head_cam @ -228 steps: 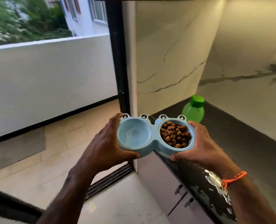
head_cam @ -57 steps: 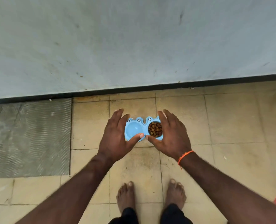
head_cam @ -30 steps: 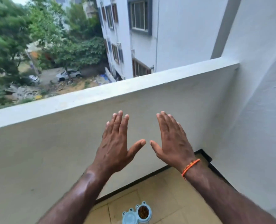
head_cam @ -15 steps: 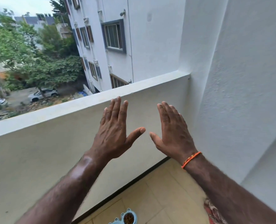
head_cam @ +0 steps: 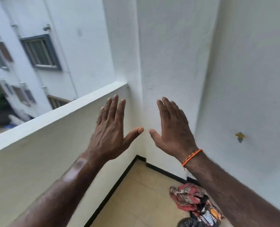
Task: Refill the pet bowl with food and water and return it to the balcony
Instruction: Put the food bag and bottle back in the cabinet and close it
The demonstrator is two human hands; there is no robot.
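Observation:
My left hand (head_cam: 110, 128) and my right hand (head_cam: 173, 128) are raised side by side in front of me, backs toward the camera. All fingers are straight and spread, and the thumbs nearly meet. Neither hand holds anything. An orange thread band circles my right wrist. The blue pet bowl is out of view in this frame.
I face the balcony corner. The parapet wall (head_cam: 54, 128) runs along the left and a white side wall (head_cam: 168, 63) rises ahead and to the right. A red cloth (head_cam: 185, 196) and a dark printed bag (head_cam: 205, 215) lie on the beige tiled floor (head_cam: 136, 194).
The view has swung right and up toward the corner, and the blue bowl on the floor has dropped out of sight. Both hands stay raised, flat and empty.

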